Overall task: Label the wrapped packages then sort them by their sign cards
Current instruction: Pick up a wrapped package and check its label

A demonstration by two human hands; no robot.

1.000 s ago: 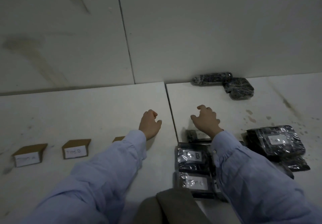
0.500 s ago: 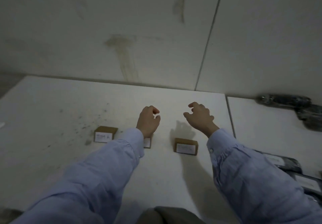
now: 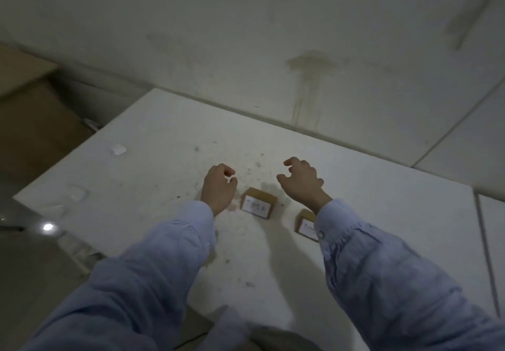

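Viewpoint: your head camera, looking forward and down.
Nearness: close; your sleeves (image 3: 153, 268) fill the lower frame.
Facing: table (image 3: 164, 137) mid-frame, wall (image 3: 191, 36) above.

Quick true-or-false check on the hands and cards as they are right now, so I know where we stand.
1. The left hand and right hand hold nothing. True.
2. A wrapped package lies between the hands. False: a card stands there, and no package is in view.
3. The right sleeve hides part of a second card. True.
4. The left hand grips the card. False: its fingers are loosely curled on nothing, and the card stands beside it, to its right.
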